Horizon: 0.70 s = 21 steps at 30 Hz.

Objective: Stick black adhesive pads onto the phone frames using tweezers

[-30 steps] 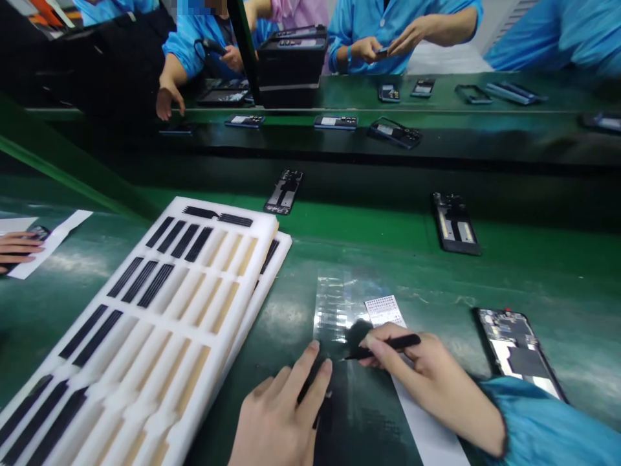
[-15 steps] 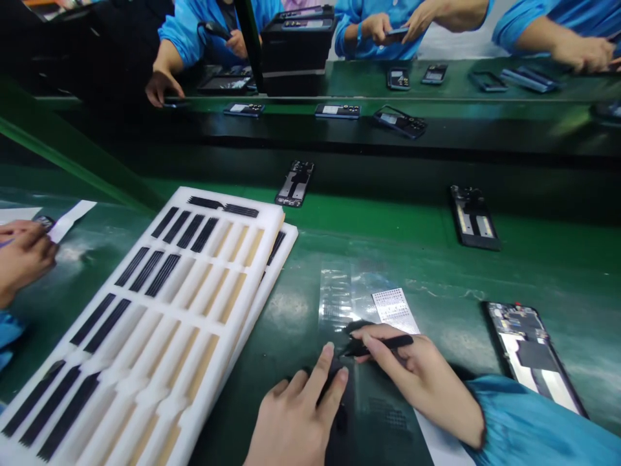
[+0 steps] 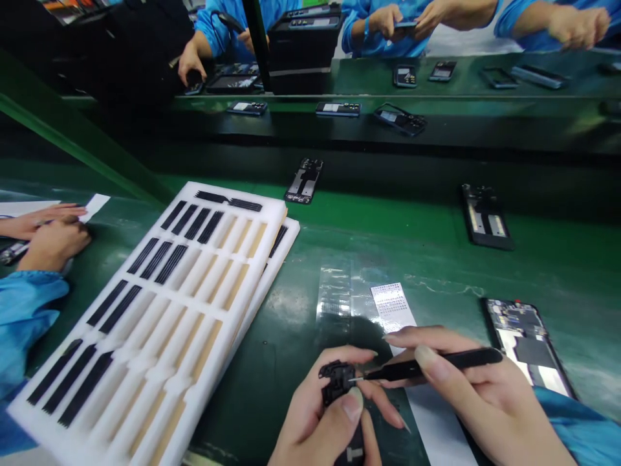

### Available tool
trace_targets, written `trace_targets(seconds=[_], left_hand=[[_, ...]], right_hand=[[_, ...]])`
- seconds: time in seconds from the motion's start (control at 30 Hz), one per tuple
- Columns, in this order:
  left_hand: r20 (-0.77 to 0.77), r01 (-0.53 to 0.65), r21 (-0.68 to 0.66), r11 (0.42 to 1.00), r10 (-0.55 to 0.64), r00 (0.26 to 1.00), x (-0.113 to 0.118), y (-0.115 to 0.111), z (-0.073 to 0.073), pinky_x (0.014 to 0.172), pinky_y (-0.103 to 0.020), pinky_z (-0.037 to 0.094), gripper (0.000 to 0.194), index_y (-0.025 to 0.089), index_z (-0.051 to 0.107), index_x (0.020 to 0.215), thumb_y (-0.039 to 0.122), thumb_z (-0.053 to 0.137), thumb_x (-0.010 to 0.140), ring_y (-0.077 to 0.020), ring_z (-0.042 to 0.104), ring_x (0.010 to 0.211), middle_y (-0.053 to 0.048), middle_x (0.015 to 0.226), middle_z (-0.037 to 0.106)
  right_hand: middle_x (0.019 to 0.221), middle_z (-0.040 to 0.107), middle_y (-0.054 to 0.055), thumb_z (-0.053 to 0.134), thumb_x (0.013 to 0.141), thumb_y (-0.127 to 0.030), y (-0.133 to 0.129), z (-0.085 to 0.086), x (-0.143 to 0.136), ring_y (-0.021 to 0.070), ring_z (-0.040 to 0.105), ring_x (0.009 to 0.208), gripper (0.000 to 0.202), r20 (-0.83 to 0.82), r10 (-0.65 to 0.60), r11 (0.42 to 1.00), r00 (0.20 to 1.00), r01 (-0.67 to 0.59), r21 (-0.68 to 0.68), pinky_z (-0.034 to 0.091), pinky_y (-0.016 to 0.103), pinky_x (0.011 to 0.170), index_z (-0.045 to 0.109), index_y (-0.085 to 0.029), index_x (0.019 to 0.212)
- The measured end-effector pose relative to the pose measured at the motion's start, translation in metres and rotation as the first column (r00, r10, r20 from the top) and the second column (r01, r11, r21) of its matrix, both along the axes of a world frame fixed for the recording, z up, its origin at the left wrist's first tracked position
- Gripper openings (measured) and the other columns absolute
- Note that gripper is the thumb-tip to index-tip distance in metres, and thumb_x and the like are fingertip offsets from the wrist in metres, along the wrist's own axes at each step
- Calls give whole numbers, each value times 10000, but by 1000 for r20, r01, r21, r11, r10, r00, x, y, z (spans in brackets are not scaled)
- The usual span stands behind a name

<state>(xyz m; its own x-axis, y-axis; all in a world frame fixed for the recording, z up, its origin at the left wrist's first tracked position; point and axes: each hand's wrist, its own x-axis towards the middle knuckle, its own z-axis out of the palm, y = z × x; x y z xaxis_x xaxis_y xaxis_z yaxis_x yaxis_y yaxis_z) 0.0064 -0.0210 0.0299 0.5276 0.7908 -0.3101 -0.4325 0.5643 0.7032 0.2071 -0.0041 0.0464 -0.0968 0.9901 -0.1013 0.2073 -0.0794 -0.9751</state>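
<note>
My left hand point(image 3: 315, 414) is closed around a small black moulded phone part point(image 3: 337, 380), pinched between thumb and fingers; its lower portion is hidden by them. My right hand point(image 3: 466, 382) grips black tweezers point(image 3: 431, 366), whose pale tip meets the right side of that part. Whether anything tiny sits at the tip, I cannot tell. Behind both hands, a clear film strip point(image 3: 334, 291) lies on the green bench. Beneath my right hand runs a white sheet point(image 3: 391, 304) with rows of small dark dots. An opened phone point(image 3: 526, 343) lies to the right of it.
White foam trays point(image 3: 228, 285) with black strips in slots stand stacked at left. Two opened phone frames point(image 3: 305, 181) point(image 3: 488, 217) lie on the green belt. Several phones sit along the far ledge point(image 3: 339, 110). Co-workers' hands point(image 3: 58, 239) are at the left and across the bench.
My left hand has lifted off the bench, turned, and now holds the black part. My right hand moved nearer and lower, bringing the tweezers against it.
</note>
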Motion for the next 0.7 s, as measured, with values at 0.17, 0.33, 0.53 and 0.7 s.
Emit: trace_targets(seconds=[0.17, 0.33, 0.53, 0.7], left_hand=[[8, 52, -19, 998, -52, 999, -2, 4, -3, 497, -168, 362, 322, 218, 579, 1251, 380, 597, 972, -41, 534, 488, -92, 931, 734], [25, 64, -53, 997, -62, 998, -3, 3, -5, 499, -177, 386, 349, 213, 569, 1236, 415, 616, 956, -59, 549, 524, -129, 1003, 737], [-12, 48, -39, 998, -49, 999, 0, 2, -2, 492, -191, 374, 313, 202, 590, 1206, 400, 600, 964, -50, 525, 484, -142, 1025, 742], [-13, 4, -101, 995, -5, 1000, 2, 1, -2, 451, -185, 358, 310, 186, 637, 1164, 400, 616, 941, -54, 517, 458, -112, 948, 737]], right_hand=[[1043, 778, -3, 608, 963, -314, 0, 0, 2, 161, 771, 897, 209, -45, 19, 1000, 999, -19, 12, 616, 154, 774, 794, -361, 1046], [1026, 779, -8, 616, 956, -305, -1, 1, 3, 153, 775, 865, 203, -22, 20, 998, 1000, -19, 55, 617, 142, 751, 796, -359, 1033], [986, 789, -50, 587, 971, -249, 3, 2, 8, 124, 769, 872, 235, 76, 61, 988, 995, -71, 137, 610, 121, 755, 753, -376, 1079], [1030, 793, -50, 576, 973, -244, -5, 1, 6, 149, 769, 903, 274, 184, 93, 952, 979, -142, 273, 613, 149, 758, 686, -387, 1179]])
